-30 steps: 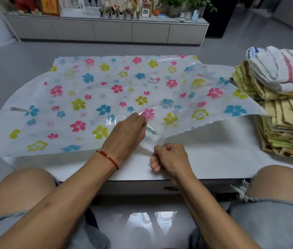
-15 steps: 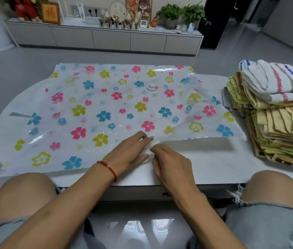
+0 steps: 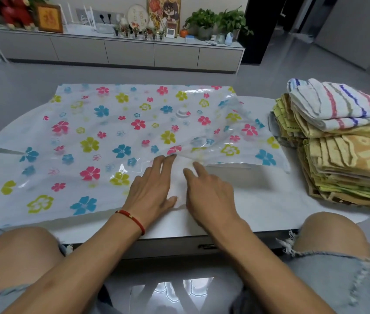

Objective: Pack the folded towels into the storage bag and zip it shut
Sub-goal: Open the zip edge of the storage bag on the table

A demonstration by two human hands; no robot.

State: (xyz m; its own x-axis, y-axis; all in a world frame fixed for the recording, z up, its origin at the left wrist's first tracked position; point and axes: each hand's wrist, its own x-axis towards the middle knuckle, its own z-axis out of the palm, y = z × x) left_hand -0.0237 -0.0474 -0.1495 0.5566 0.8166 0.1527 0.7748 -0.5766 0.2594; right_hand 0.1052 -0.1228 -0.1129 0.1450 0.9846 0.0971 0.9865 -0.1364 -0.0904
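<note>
Head view of a flowered plastic storage bag (image 3: 116, 137) spread flat on a white table (image 3: 258, 200), left hand (image 3: 151, 189) and right hand (image 3: 209, 196) resting on its near edge with straight fingers, gripping nothing, folded towels (image 3: 342, 141) stacked at right.

**Tabletop and its load**

In front of your knees you have a white tabletop (image 3: 258, 200) with a rounded outline. A clear bag (image 3: 111, 137) printed with coloured flowers lies spread over its left and middle, a white round valve (image 3: 182, 112) on its upper face. At the right edge sits a stack of folded towels (image 3: 342, 150), yellow and green below, white striped ones on top.
</note>
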